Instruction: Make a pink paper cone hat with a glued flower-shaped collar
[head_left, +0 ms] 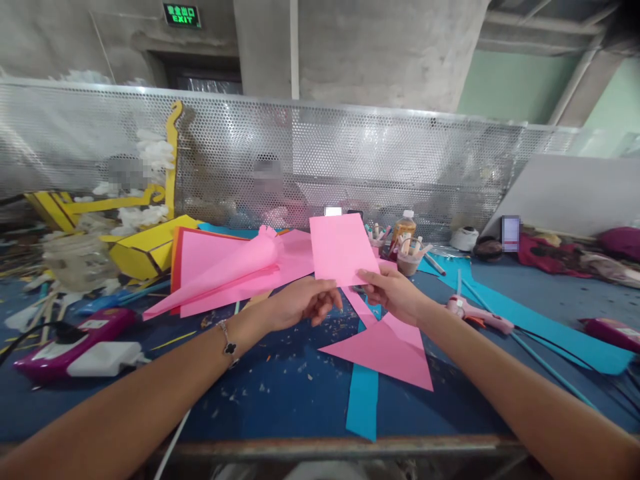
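Observation:
A rectangular sheet of pink paper (343, 250) is held up over the table, its face toward me. My left hand (309, 300) pinches its lower left edge between thumb and fingers. At the lower right corner my right hand (393, 290) grips the same sheet, thumb on the front. Below the hands a pink paper offcut (387, 350) with a pointed end lies across a blue paper strip (363, 400). Left of the sheet, a rolled piece of pink crepe paper (235, 267) rests on a stack of coloured sheets (200, 250).
A pink glue gun (477, 315) lies at right near blue paper (540, 327). A bottle (404, 230) and a cup of pens (410, 260) stand behind. Purple power strip (75, 347), yellow box (155, 250) and clear jar (80, 260) are at left. A perforated metal panel (350, 147) closes the back.

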A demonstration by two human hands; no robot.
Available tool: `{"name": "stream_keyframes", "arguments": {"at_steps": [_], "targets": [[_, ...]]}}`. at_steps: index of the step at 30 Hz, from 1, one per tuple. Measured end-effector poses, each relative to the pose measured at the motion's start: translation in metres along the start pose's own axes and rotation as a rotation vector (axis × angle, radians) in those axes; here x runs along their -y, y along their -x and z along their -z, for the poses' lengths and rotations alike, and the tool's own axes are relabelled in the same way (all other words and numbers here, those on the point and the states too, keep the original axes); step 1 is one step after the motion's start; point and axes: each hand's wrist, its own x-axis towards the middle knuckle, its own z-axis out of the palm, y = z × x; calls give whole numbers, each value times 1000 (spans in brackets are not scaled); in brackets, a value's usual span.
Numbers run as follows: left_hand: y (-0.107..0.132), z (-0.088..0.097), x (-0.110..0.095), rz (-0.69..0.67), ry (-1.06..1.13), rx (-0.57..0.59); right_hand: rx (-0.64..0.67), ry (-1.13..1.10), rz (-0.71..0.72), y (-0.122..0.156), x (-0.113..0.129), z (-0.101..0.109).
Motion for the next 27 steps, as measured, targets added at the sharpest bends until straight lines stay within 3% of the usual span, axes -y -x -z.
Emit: {"name": "stream_keyframes", "arguments": {"at_steps": [8, 15, 22, 27], "targets": [[-2, 2, 4, -112, -63, -86, 55, 69, -17, 0, -3, -2], [-1, 0, 0, -80, 60, -97, 69, 84, 19, 1, -2, -2], [-4, 2, -1, -117, 104, -246, 32, 38, 12, -3, -4, 1], [-4, 1, -2, -95, 92, -191, -34, -35, -5, -3, -1, 2]]}}
